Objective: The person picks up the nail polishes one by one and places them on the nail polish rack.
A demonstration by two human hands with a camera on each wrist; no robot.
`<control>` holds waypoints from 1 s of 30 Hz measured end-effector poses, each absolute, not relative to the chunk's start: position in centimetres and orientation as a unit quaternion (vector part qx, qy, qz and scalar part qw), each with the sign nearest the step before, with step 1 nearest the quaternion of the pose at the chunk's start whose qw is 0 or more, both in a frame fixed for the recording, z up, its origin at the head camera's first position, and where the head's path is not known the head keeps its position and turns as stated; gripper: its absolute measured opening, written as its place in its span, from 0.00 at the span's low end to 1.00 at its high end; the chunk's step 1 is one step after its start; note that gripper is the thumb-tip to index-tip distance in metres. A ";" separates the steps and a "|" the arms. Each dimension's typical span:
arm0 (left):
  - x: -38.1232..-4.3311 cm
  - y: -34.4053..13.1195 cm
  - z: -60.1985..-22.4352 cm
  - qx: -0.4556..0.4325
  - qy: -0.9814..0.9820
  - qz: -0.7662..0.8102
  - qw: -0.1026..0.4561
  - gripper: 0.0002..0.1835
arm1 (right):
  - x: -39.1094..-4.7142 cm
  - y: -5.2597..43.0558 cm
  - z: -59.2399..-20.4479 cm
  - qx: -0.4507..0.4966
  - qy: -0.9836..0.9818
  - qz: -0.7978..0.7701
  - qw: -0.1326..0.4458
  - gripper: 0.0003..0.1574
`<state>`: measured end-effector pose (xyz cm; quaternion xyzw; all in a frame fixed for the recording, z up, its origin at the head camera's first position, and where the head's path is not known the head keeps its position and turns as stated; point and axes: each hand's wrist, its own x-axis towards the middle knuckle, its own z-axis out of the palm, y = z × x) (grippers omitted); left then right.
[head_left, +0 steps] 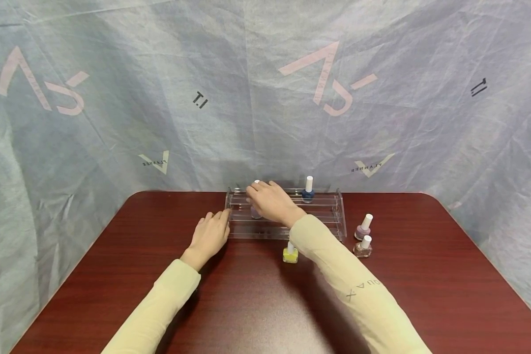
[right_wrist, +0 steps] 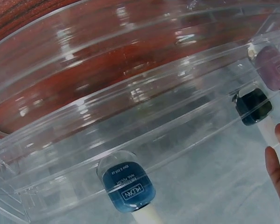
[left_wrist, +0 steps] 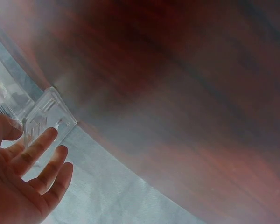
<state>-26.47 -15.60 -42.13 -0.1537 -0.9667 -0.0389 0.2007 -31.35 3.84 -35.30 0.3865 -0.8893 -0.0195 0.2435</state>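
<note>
A clear tiered display rack (head_left: pixel 287 231) stands at the table's back. My right hand (head_left: pixel 272 200) reaches over its left half. In the right wrist view, thumb and finger pinch the white cap of a dark green nail polish bottle (right_wrist: pixel 254 107) standing on the rack. A purple nail polish bottle (head_left: pixel 255 212) sits beside it, partly covered by the hand in the head view. Farther right on the rack is a blue nail polish bottle (head_left: pixel 308 195). My left hand (head_left: pixel 209 235) touches the rack's left end panel (left_wrist: pixel 51 116), its fingers extended and spread.
In front of the rack stands a yellow nail polish bottle (head_left: pixel 290 254), below my right sleeve. A mauve bottle (head_left: pixel 362 232) and a brownish bottle (head_left: pixel 362 250) stand right of the rack. A grey printed cloth (head_left: pixel 248 98) hangs behind the dark red table (head_left: pixel 243 305).
</note>
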 end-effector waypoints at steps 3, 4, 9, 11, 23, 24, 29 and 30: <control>-26.5 -15.6 -42.1 -0.155 -0.966 -0.038 0.203 0.20 | -31.3 4.0 -35.0 0.380 -0.893 -0.020 0.241 0.08; -26.5 -15.5 -42.2 -0.156 -0.965 -0.038 0.205 0.20 | -31.2 4.1 -34.9 0.378 -0.893 -0.019 0.243 0.08; -26.6 -15.6 -42.2 -0.159 -0.965 -0.039 0.206 0.20 | -30.8 4.7 -34.3 0.375 -0.891 -0.015 0.256 0.08; -26.6 -15.7 -42.2 -0.159 -0.965 -0.040 0.205 0.20 | -30.6 4.9 -34.1 0.376 -0.889 -0.015 0.261 0.09; -26.5 -15.6 -42.2 -0.158 -0.966 -0.048 0.200 0.19 | -29.4 6.4 -34.0 0.377 -0.885 -0.002 0.274 0.10; -26.5 -15.6 -42.1 -0.158 -0.966 -0.049 0.200 0.19 | -29.3 6.5 -34.1 0.378 -0.884 0.000 0.274 0.09; -26.4 -15.6 -42.1 -0.157 -0.967 -0.049 0.196 0.20 | -28.8 7.3 -34.4 0.382 -0.879 -0.003 0.285 0.09; -26.4 -15.6 -42.1 -0.157 -0.967 -0.049 0.196 0.20 | -28.6 7.4 -34.5 0.382 -0.878 -0.004 0.288 0.09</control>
